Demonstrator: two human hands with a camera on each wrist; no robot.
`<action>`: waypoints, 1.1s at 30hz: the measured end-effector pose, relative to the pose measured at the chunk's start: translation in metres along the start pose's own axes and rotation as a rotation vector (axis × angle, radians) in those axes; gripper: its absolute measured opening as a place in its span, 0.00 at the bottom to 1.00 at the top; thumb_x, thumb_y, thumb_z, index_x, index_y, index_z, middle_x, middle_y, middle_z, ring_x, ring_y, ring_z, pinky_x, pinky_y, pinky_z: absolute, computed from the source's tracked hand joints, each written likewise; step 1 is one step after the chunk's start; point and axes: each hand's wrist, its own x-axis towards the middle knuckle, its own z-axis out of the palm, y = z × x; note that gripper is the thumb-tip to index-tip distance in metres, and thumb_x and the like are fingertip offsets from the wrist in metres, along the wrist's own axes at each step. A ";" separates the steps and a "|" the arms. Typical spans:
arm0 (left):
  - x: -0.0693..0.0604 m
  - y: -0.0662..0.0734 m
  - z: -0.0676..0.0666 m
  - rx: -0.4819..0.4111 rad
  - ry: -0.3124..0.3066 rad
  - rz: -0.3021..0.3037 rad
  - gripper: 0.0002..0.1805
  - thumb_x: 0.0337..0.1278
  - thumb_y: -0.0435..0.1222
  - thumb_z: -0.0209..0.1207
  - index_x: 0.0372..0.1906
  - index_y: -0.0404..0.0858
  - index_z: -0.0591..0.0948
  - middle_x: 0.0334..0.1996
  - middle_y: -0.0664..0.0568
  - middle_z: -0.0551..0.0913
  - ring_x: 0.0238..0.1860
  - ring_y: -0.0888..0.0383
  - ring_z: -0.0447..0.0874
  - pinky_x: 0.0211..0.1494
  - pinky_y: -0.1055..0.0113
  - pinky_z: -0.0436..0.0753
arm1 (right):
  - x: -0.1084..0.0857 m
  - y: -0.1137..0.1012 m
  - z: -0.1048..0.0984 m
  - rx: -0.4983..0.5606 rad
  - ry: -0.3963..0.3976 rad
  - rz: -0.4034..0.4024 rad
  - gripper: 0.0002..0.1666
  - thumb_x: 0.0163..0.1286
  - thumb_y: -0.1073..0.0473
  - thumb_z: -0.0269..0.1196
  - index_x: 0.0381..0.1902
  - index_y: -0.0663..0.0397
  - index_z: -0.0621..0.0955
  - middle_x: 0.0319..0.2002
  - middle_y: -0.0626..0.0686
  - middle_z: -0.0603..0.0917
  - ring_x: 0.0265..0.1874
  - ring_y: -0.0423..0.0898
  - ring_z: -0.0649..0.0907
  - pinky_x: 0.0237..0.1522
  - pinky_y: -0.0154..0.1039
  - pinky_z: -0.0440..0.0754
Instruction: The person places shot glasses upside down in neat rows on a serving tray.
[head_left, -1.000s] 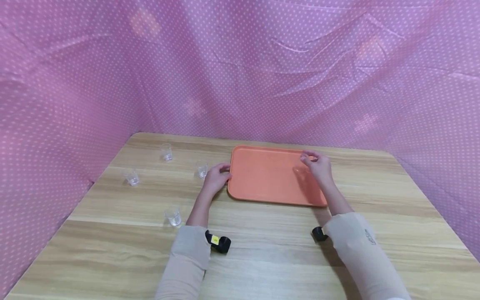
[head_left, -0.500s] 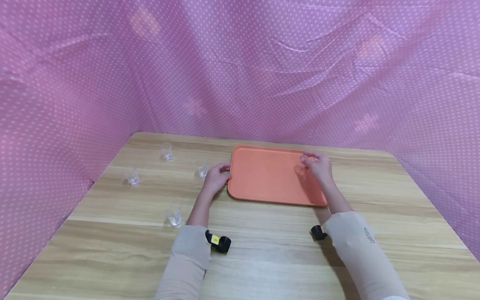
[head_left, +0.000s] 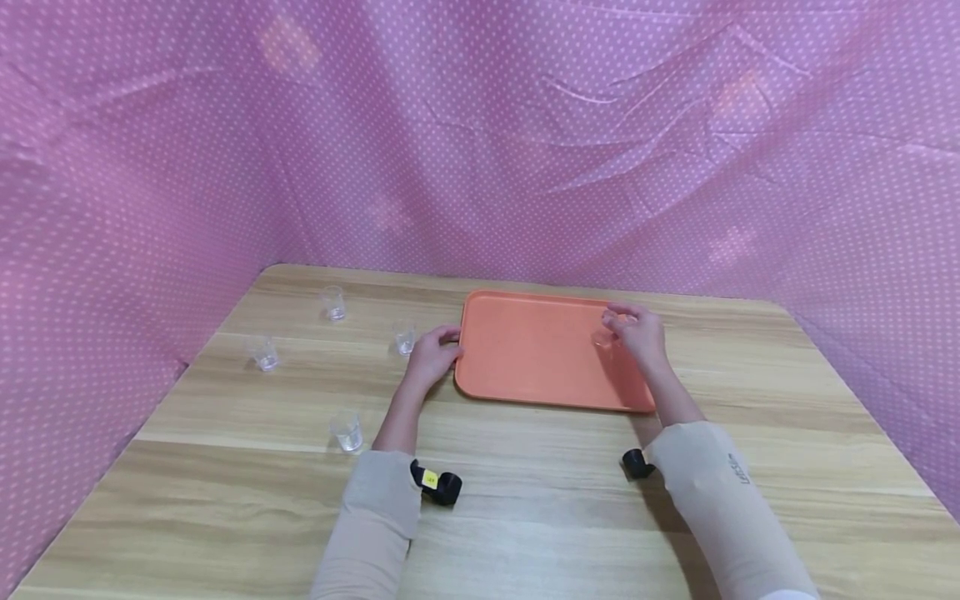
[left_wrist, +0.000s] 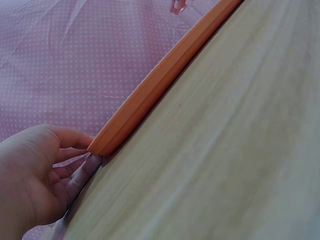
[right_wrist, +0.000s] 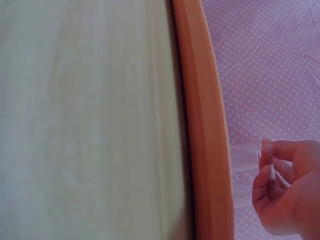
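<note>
Pinching right hand (head_left: 636,333): cup (right_wrist: 245,172) near tray's (head_left: 532,358) right edge
Left hand (head_left: 432,358): gripping left edge
Cup: barely shifted — unreleased

The tray (head_left: 536,354) is a plain coral orange, its rim deeper orange in both wrist views. Under it, the bench (head_left: 517,517) is pale tan, with wood grain running in cream and browner streaks. The cloth (head_left: 480,150) behind is pinkish violet, covered in small white dots, with a few larger peach and pale pink blotches. The cups (head_left: 405,340) on the left are clear and colourless; the cup (right_wrist: 245,175) at the right is see-through too, pink showing through it. Both sleeves (head_left: 375,500) are light greyish beige, the right one bearing dark lettering. The wrist cameras (head_left: 447,489) are black, the left marked by a yellow label (head_left: 430,479).
</note>
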 end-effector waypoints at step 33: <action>0.001 -0.001 0.000 0.031 0.008 0.007 0.23 0.51 0.26 0.55 0.56 0.33 0.74 0.50 0.43 0.78 0.40 0.53 0.79 0.37 0.68 0.80 | -0.028 0.044 -0.077 0.471 -0.234 0.207 0.33 0.67 0.68 0.55 0.67 0.67 0.57 0.52 0.54 0.73 0.41 0.39 0.79 0.50 0.33 0.74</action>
